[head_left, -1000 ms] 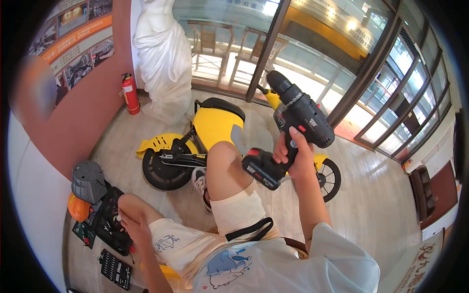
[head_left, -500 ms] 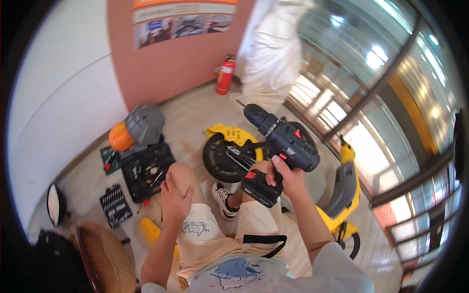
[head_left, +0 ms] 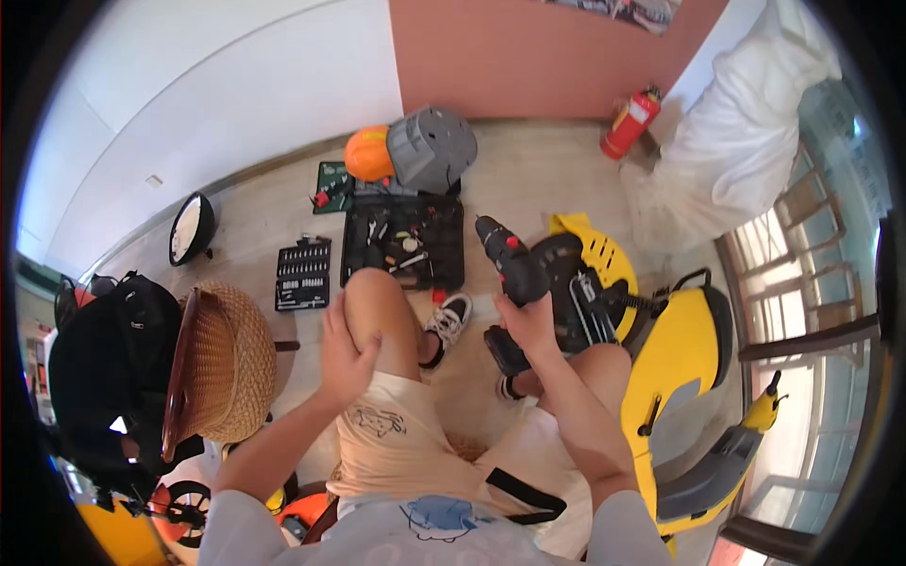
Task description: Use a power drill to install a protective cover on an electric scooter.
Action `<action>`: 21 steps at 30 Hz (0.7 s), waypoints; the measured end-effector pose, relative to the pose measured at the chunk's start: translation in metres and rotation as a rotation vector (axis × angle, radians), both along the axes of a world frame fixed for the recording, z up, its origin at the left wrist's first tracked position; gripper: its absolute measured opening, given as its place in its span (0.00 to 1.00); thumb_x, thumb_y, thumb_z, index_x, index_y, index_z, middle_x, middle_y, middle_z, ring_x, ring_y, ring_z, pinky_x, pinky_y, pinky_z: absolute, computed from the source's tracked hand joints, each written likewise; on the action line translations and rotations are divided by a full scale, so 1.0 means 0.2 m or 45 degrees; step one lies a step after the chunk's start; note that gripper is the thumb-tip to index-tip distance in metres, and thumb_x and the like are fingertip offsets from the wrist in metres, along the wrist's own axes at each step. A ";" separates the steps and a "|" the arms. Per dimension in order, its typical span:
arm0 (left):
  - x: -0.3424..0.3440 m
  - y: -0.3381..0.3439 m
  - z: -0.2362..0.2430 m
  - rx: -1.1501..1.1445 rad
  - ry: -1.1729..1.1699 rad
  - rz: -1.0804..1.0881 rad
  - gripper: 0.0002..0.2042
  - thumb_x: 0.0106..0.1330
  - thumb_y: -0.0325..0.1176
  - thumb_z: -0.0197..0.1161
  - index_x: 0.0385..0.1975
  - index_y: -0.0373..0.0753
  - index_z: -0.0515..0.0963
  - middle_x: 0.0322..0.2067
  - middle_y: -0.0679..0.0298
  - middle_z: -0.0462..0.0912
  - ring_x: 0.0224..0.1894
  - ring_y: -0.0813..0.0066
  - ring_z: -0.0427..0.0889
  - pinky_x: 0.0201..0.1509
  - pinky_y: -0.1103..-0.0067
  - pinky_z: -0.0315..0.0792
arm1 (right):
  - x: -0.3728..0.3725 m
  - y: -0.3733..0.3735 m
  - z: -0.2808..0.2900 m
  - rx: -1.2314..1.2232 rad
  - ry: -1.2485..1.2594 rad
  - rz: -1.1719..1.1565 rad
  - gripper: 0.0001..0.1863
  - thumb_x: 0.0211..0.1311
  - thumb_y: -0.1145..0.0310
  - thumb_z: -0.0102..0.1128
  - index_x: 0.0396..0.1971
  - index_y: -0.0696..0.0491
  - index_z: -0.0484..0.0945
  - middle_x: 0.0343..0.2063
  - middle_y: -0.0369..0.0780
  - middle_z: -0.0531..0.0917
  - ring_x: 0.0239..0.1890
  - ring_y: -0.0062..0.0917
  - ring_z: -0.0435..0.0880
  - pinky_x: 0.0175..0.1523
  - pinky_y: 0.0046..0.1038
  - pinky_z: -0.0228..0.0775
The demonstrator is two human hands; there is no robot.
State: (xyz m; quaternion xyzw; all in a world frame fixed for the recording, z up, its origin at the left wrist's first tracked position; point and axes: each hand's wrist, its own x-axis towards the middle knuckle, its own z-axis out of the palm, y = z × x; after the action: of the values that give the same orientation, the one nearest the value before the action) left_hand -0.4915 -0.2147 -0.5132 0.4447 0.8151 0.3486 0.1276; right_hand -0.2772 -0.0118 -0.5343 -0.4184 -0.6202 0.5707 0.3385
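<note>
My right hand is wrapped round the handle of a black cordless drill, held above the floor beyond my right knee. The drill's chuck points away and to the left; its battery sits below my fist. My left hand lies over my left knee, fingers loosely spread and holding nothing. Just past the drill, and partly hidden by it, is a black wheel beneath a yellow fender. That wheel belongs to a yellow scooter on my right.
An open black toolbox lies beyond my left knee, beside a socket set. Behind it are an orange helmet and a grey plastic piece. A wicker chair stands left; a fire extinguisher is at the wall.
The view has swung left and down, bringing the toolbox toward the middle. The drill is now lower and tipped farther away from me. My left hand stays on my knee.
</note>
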 end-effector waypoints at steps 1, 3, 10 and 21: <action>-0.02 0.02 -0.02 0.074 0.003 -0.035 0.37 0.59 0.38 0.62 0.66 0.30 0.53 0.58 0.42 0.63 0.59 0.44 0.66 0.62 0.64 0.64 | 0.02 -0.01 -0.02 -0.320 0.116 -0.029 0.05 0.57 0.77 0.60 0.33 0.58 0.75 0.22 0.35 0.78 0.20 0.18 0.76 0.25 0.21 0.69; -0.04 0.05 -0.04 0.187 -0.047 -0.066 0.35 0.61 0.34 0.60 0.65 0.28 0.53 0.57 0.43 0.64 0.59 0.47 0.66 0.65 0.65 0.59 | 0.08 -0.01 -0.01 -0.476 0.138 -0.116 0.04 0.57 0.77 0.61 0.30 0.57 0.74 0.19 0.35 0.76 0.16 0.18 0.74 0.22 0.23 0.67; 0.00 0.19 -0.04 0.238 -0.103 -0.196 0.37 0.58 0.35 0.63 0.65 0.28 0.54 0.58 0.44 0.64 0.59 0.46 0.66 0.65 0.65 0.61 | 0.15 0.06 0.15 -0.784 0.092 -0.343 0.09 0.56 0.76 0.63 0.25 0.54 0.70 0.15 0.36 0.74 0.13 0.21 0.71 0.19 0.25 0.65; 0.29 0.36 0.04 0.078 -0.255 -0.324 0.37 0.53 0.44 0.70 0.62 0.37 0.63 0.58 0.43 0.62 0.57 0.41 0.69 0.59 0.60 0.67 | 0.10 0.13 0.15 -0.651 -0.046 -0.500 0.13 0.56 0.78 0.66 0.34 0.57 0.68 0.19 0.38 0.74 0.16 0.23 0.71 0.22 0.25 0.66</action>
State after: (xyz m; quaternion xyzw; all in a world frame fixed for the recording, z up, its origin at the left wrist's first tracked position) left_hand -0.4342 -0.1417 -0.5044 0.5109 0.7244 0.3970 0.2379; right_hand -0.2570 0.0145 -0.5046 -0.6116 -0.3701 0.6243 0.3149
